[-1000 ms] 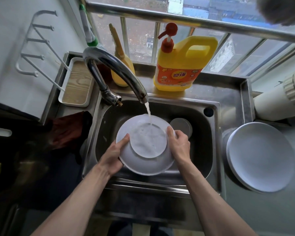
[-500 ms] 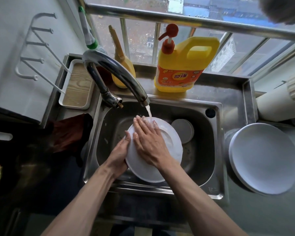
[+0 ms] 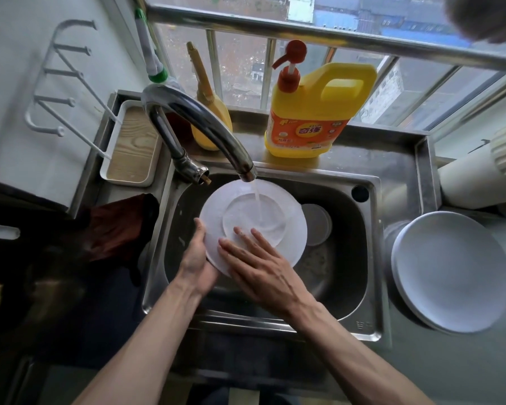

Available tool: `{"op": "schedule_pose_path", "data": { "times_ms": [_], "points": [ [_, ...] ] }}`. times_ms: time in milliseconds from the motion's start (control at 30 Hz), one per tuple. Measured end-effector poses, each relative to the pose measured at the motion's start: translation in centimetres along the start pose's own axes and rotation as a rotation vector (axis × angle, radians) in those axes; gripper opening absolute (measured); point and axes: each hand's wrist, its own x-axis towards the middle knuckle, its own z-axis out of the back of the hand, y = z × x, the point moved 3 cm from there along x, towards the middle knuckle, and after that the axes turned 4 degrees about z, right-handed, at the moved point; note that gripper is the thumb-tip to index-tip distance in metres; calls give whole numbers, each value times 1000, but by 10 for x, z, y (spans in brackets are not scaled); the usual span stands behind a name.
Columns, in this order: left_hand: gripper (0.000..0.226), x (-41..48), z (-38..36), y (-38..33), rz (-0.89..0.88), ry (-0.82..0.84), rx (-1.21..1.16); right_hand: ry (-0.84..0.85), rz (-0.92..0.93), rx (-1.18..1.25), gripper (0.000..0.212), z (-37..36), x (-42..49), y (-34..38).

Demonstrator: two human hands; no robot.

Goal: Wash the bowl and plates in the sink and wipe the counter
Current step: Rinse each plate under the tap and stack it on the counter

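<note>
Rinsing entry: white plate (image 3: 287, 217), held tilted in the sink (image 3: 376, 247) under the tap stream (image 3: 257, 204), left hand (image 3: 196, 258) gripping its near rim, right hand (image 3: 265, 271) with fingers (image 3: 244, 239) flat and slightly spread on its face; advised: rub in circles, rotate rim, grip firmly against slipping.

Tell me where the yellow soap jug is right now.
In the head view, the yellow soap jug stands on the steel ledge behind the sink, right of the faucet.

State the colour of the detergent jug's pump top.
Red pump top on a yellow detergent jug, clearest in the head view.
</note>
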Motion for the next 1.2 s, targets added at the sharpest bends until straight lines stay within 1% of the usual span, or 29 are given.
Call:
{"op": "schedule_pose_path", "data": {
  "times_ms": [100, 200, 267, 333, 367, 433, 467, 567, 600, 633, 667, 700, 733, 767, 800, 833, 867, 933, 1000, 1100, 1200],
  "points": [
    [62, 0, -1, -6, -45, -30, 23, -88, -23, -68, 45, 7, -22, -3],
    [53, -1, -1, -11, -81, -59, 11, -125, -132, -78, 50, 12, -39, -10],
    [52, -3, 1, -12, -89, -71, 3, -146, -232, -51, 52, 11, -43, -13],
    [53, -4, 4, -10, -88, -67, 2, -164, -425, 4, 54, 10, -43, -21],
    [54, -5, 6, -9, -84, -70, 11, -161, -559, 64, 56, 9, -41, -28],
    [53, -9, 9, -6, -71, -86, 35, -129, -802, 280, 61, 6, -36, -44],
    [52, -11, 12, -4, -64, -91, 46, -125, -869, 368, 62, 4, -33, -51],
    [51, -14, 17, -1, -45, -92, 74, -130, -977, 529, 61, 5, -15, -63],
    [52, -14, 19, -1, -38, -91, 88, -159, -1021, 597, 56, 6, -11, -67],
    [53, -14, 21, -2, -31, -95, 114, -218, -1075, 667, 47, 7, -8, -72],
    [54, -15, 22, -5, -22, -96, 149, -306, -1153, 746, 42, 6, -8, -78],
    [55, -14, 23, -7, -10, -83, 189, -392, -1220, 821, 49, 5, -11, -84],
    [56, -13, 23, -11, -2, -74, 233, -437, -1275, 890, 63, 4, -15, -89],
    [56, -11, 23, -13, -1, -65, 281, -448, -1310, 946, 75, 4, -17, -91],
    [55, -8, 22, -15, -4, -61, 332, -446, -1327, 976, 81, 5, -21, -90],
    [54, -5, 20, -17, -25, -83, 379, -445, -1332, 984, 82, 6, -23, -88],
    [57, -3, 18, -19, -65, -130, 427, -456, -1336, 974, 78, 5, -26, -85],
    [72, 3, 15, -20, -164, -253, 588, -526, -1370, 898, 69, 6, -33, -79],
    [71, 3, 11, -19, -241, -313, 732, -563, -1396, 852, 68, 5, -42, -73],
    [81, 3, 6, -11, -245, -265, 845, -602, -1424, 857, 66, 4, -51, -64],
    [75, 7, 6, -10, -251, -242, 853, -599, -1466, 921, 59, 6, -57, -62]
  ]
}}
